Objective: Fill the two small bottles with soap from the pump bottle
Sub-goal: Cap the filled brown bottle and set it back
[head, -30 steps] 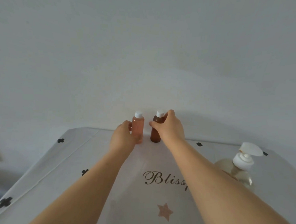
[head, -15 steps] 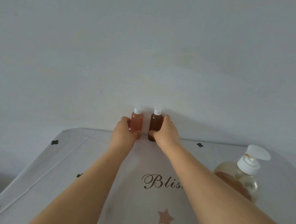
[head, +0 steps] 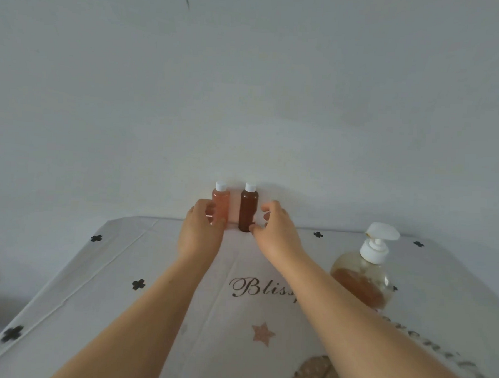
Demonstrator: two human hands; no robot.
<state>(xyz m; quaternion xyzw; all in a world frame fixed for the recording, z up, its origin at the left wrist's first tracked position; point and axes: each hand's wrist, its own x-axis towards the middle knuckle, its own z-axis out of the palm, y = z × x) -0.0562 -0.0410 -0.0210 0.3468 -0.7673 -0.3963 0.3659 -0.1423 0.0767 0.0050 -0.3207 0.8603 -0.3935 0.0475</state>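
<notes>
Nearest the camera, two bare forearms reach forward over the bench [head: 64, 289], which is covered by a pale cloth printed with black crosses, a pinkish star [head: 263, 333] and dark script lettering [head: 259, 287] partly hidden by the right arm. To the right of that arm, about midway along the bench, stands the pump bottle [head: 363, 277] — a rounded clear body with amber soap low inside and a white pump head on top, upright and well apart from both hands.

Farther on, at the far edge of the bench against the plain grey wall [head: 248, 87], the two small bottles stand upright side by side with a narrow gap between them, both wearing white caps. The pale orange bottle [head: 221, 202] is on the left, the dark brown bottle [head: 248, 209] on the right.

The left hand [head: 201, 232] is curled around the lower left side of the pale orange bottle, fingers behind it and thumb in front, gripping it. The right hand [head: 277, 233] sits just right of the dark brown bottle with fingers spread and loosely curved — its thumb tip reaches the bottle's base, while the fingers stand clear of the bottle's side, so this hand is not clamped on anything.
</notes>
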